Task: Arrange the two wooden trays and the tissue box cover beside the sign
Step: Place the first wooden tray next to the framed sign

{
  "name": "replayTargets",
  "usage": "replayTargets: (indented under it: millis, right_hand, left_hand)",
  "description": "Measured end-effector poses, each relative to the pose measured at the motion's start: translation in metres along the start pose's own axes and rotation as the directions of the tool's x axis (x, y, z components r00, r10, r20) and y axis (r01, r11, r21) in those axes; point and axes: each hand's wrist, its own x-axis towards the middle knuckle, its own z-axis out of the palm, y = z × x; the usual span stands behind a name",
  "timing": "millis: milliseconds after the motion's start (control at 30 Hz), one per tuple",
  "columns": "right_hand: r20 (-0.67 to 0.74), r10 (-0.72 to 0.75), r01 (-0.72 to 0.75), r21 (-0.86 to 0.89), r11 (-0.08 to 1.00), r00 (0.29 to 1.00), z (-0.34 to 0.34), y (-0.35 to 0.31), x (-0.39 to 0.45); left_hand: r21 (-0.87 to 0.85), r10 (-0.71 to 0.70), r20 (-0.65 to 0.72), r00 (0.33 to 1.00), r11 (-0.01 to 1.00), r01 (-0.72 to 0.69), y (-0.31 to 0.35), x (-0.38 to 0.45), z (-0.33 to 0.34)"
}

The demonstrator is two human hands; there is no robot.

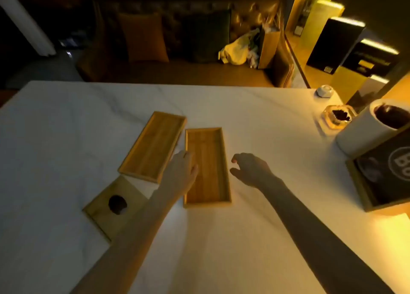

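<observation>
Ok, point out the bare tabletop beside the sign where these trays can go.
Bare cloth runs between the right tray and the sign, around the right hand, and along the near edge. The far right corner is crowded: white cylinder, ashtray. The left tray and tissue box cover fill the left.

Lounge or bar: tufted sofa (188, 38), ashtray (337, 116)

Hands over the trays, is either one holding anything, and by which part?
Nothing is gripped. The left hand lies on the left rim of the nearer wooden tray; the right hand hovers open beside it.
</observation>
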Motion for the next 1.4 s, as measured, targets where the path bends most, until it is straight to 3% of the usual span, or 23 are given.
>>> replayTargets:
  millis: [267, 433, 567, 833, 933, 1033, 1067, 1233, 1333, 1400]
  right_hand:
    - [-0.014, 0.172, -0.171, 0.067, 0.983, 0.985, 0.087, 0.008, -0.003]
    - [0.003, 0.190, -0.190, 0.082, 0.978, 0.982, 0.113, 0.008, -0.009]
    - [-0.014, 0.193, -0.190, 0.127, 0.974, 0.981, 0.120, 0.007, -0.010]
    - [0.009, 0.281, -0.268, 0.328, 0.906, 0.960, 0.100, -0.004, -0.008]
    - [0.071, 0.267, -0.268, 0.480, 0.835, 0.961, 0.089, -0.005, -0.009]
    - [0.110, 0.284, -0.286, 0.645, 0.709, 0.952, 0.078, -0.005, -0.012]
    - [0.114, 0.288, -0.288, 0.669, 0.685, 0.951, 0.074, -0.005, -0.014]
    - [0.157, 0.281, -0.301, 0.740, 0.601, 0.947, 0.059, -0.004, -0.024]
    - [0.144, 0.267, -0.281, 0.751, 0.597, 0.953, 0.052, -0.007, -0.030]
    - [0.121, 0.266, -0.261, 0.765, 0.588, 0.956, 0.047, -0.009, -0.035]
  left_hand:
    - [-0.008, -0.135, 0.067, 0.989, 0.991, 0.135, -0.038, -0.021, 0.073]
    - [-0.040, -0.259, 0.112, 0.959, 0.963, 0.265, -0.048, -0.031, 0.092]
    - [-0.080, -0.289, 0.069, 0.955, 0.953, 0.294, -0.048, -0.030, 0.095]
    - [-0.209, -0.341, 0.106, 0.934, 0.911, 0.357, -0.046, -0.018, 0.082]
    - [-0.452, -0.378, 0.272, 0.885, 0.762, 0.465, -0.041, -0.015, 0.061]
    - [-0.662, -0.334, 0.509, 0.793, 0.436, 0.609, -0.041, -0.017, 0.043]
    - [-0.679, -0.314, 0.551, 0.773, 0.369, 0.634, -0.042, -0.018, 0.040]
    - [-0.694, -0.262, 0.603, 0.754, 0.293, 0.657, -0.045, -0.025, 0.033]
    - [-0.732, -0.229, 0.594, 0.771, 0.243, 0.637, -0.046, -0.028, 0.027]
    - [-0.748, -0.202, 0.576, 0.792, 0.262, 0.610, -0.045, -0.029, 0.024]
